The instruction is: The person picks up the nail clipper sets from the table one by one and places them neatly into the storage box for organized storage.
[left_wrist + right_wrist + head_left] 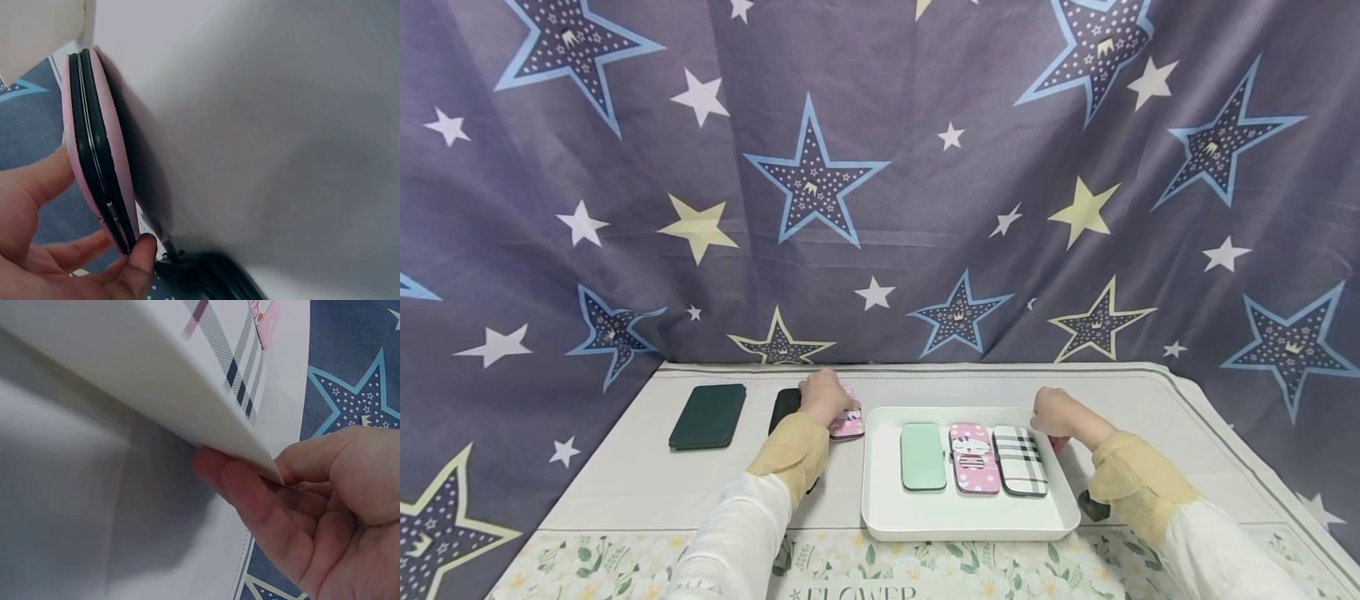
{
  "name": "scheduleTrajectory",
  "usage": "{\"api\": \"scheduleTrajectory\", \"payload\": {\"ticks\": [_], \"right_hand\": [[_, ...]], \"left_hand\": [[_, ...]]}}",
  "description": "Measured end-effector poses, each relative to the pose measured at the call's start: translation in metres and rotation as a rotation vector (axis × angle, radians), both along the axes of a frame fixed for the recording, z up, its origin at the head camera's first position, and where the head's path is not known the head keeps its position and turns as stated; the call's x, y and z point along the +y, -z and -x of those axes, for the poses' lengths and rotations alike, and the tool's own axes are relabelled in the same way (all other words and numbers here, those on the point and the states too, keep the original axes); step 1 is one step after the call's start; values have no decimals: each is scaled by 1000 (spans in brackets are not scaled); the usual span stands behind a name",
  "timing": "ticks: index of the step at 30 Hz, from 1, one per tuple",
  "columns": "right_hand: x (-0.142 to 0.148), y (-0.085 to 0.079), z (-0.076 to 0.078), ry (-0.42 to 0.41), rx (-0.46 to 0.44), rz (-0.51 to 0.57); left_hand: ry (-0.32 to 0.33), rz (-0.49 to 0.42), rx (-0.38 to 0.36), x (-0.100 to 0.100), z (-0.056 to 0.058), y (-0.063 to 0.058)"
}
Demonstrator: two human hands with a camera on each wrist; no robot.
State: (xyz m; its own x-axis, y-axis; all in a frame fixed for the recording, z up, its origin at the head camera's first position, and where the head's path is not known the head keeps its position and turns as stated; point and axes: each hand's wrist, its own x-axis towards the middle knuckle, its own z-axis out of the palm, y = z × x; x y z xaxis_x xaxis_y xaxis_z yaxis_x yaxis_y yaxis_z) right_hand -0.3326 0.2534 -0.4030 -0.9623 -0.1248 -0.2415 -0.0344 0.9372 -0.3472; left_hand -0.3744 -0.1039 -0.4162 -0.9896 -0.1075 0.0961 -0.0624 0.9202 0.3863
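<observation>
My left hand (825, 396) holds a pink hard clasp case (847, 427) with a cartoon print, left of the white tray. In the left wrist view the case (115, 144) is tilted on edge, its black rims and metal seam showing, with thumb and fingers at its two sides. At the tray's far right corner, my right hand (1063, 414) pinches the rim of the white tray (970, 531), thumb above and fingers beneath. Inside the tray lie a mint green case (923, 456), another pink cartoon case (974, 480) and a plaid case (1021, 462).
A black case (785, 406) lies just left of my left hand, partly covered by it. Farther left is a dark green case (707, 417). A floral mat (602, 562) runs along the table's front, and a star-printed curtain (880, 208) hangs behind the table.
</observation>
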Motion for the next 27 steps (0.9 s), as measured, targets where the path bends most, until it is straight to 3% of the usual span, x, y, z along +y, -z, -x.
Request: {"api": "scheduleTrajectory", "payload": {"ticks": [10,19,27], "right_hand": [[0,0,-2,-8,9,-4],[-1,-1,-2,-20,17,-12],[-1,-1,-3,-11,13,1]], "left_hand": [[-58,-229,-50,-1,0,-2],[-89,-366,-13,-7,0,2],[-84,-376,3,-11,0,7]]}}
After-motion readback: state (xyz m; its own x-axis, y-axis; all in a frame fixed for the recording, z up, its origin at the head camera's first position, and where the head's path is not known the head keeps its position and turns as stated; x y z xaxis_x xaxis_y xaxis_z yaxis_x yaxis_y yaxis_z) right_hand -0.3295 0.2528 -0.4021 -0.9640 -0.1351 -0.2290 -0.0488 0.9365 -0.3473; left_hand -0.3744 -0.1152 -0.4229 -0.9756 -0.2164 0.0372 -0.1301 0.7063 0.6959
